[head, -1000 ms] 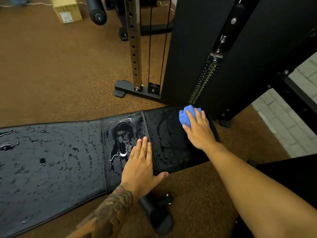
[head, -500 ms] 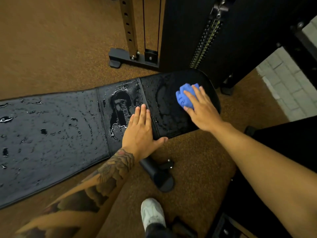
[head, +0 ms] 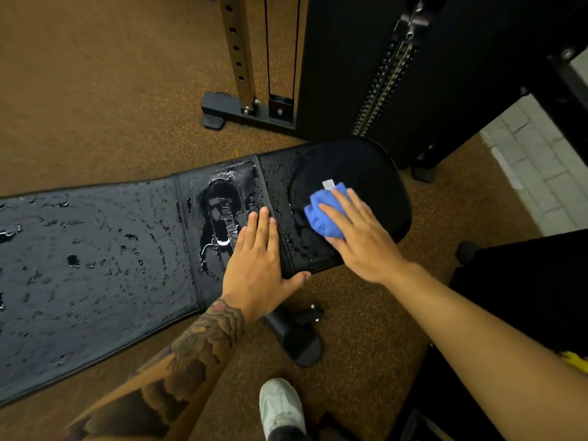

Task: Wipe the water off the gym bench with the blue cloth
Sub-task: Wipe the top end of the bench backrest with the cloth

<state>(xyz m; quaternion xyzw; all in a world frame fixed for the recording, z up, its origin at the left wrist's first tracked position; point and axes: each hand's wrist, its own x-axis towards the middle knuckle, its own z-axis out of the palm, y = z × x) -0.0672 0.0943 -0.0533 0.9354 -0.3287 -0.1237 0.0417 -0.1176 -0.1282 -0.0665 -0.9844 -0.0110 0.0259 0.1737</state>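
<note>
Water beads and pools over most of the gym bench (head: 95,281), a long black padded surface lying across the brown floor, with a weight-stack machine (head: 366,74) just behind its right end. Only the far part of the seat pad (head: 366,167) looks matt and dry, so the wiping appears to be at an early stage. The left hand (head: 257,259) rests flat, fingers straight and together, over the seam between the middle panel (head: 203,291) and the seat pad, apparently steadying. The right hand (head: 359,237) presses the bunched blue cloth (head: 321,214) onto the seat pad, fingers spread over it rather than curled round it. The likely next move is a sweep leftward across the wet seam, which calls for lifting the left hand clear. A printed logo (head: 222,211) on the middle panel lies under water and cannot be read. The cloth's small white tag (head: 328,184) shows no legible writing.
</note>
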